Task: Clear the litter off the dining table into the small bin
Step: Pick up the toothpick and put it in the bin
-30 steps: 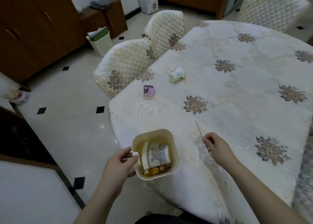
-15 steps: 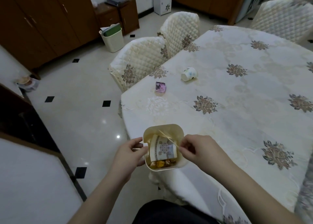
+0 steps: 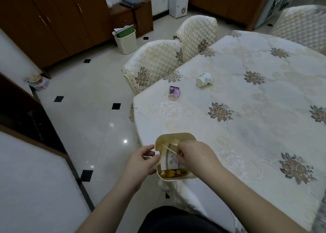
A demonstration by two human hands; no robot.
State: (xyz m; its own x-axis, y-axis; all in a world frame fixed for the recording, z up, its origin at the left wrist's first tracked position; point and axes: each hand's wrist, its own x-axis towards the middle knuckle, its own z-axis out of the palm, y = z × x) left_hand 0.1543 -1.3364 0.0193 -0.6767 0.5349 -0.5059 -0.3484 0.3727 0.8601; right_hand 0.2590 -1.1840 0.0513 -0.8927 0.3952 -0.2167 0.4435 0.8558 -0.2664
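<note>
No brand or writing can be read on anything here; the print on the paper cups is only a pattern.

The small cream plastic bin sits at the near edge of the dining table with its cream floral cloth, and everything else is placed from it. The left hand grips its left wall, fingers curled round the rim. The right hand hovers over the bin's mouth, fingertips pinching a thin pale wooden stick that slants down into the opening. Inside lies a patterned paper cup on its side above what looks like yellow-brown scraps, too dim to name.

Beyond the bin, near the table's left edge, lies a small purple wrapper; farther right of it, a tipped white paper cup. Open cloth spreads between them and the bin. Past the table's far-left edge stand two quilted cream chairs.
</note>
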